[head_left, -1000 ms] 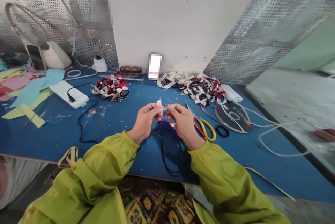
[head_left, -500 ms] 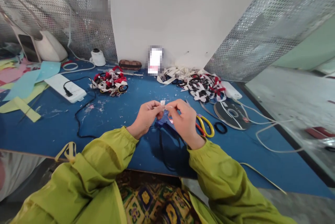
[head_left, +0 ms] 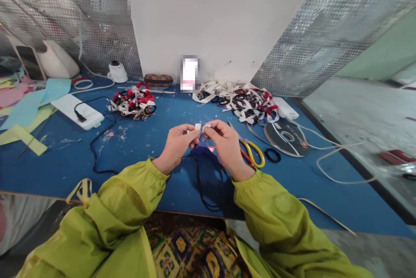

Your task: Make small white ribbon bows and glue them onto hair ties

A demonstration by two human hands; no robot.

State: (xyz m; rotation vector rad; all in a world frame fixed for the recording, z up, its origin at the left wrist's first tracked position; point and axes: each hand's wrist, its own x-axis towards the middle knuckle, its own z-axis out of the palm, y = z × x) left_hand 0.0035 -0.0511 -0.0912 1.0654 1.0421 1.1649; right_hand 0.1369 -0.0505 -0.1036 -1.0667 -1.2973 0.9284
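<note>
Fingers pinched, my left hand (head_left: 177, 144) grips a small piece of white ribbon (head_left: 198, 126) that sticks up above the thumb. Close beside it, my right hand (head_left: 226, 143) is closed on a white ribbon end (head_left: 206, 127). Whether both ends belong to one ribbon I cannot tell. Under the hands lies a blue glue gun (head_left: 204, 151), partly covered by the fingers, its black cord running toward the table's front edge. To the right of my right hand are scissors (head_left: 259, 156) with yellow and red-orange handles, and a black hair tie (head_left: 272, 155).
Piles of red, white and black ribbon loops (head_left: 134, 102) and white-black loops (head_left: 248, 103) lie on the blue table (head_left: 156, 195). A black disc-shaped reel (head_left: 276, 139), a white power strip (head_left: 78, 111), paper sheets (head_left: 24, 106) and a lit phone (head_left: 189, 72) surround the work area.
My hands have drawn slightly apart at the fingertips, and a white ribbon end now shows in the right fingers. The view has shifted a little.
</note>
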